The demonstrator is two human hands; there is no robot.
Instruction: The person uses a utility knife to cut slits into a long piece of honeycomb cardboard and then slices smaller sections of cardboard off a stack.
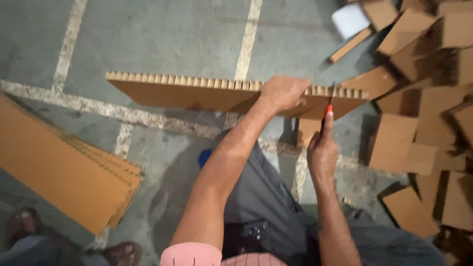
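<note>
The concrete floor (162, 34) with pale painted lines fills the view; on it at the left lies a stack of flat cardboard sheets (59, 167), and at the right a heap of cut cardboard pieces (423, 98) spreads from far to near. Across the middle a long honeycomb cardboard board (197, 93) stands on edge, its cell edge upward. The left hand (283, 92) presses down on the board's top edge towards its right end, fingers curled over it in a closed grip; the right hand (322, 152) is closed round a red-handled knife (326, 111), whose blade meets the board just right of the left hand. The step in hand looks like slicing a piece off the right end; the next move calls for a steady draw of the blade, with the left fingers kept clear of it.
</note>
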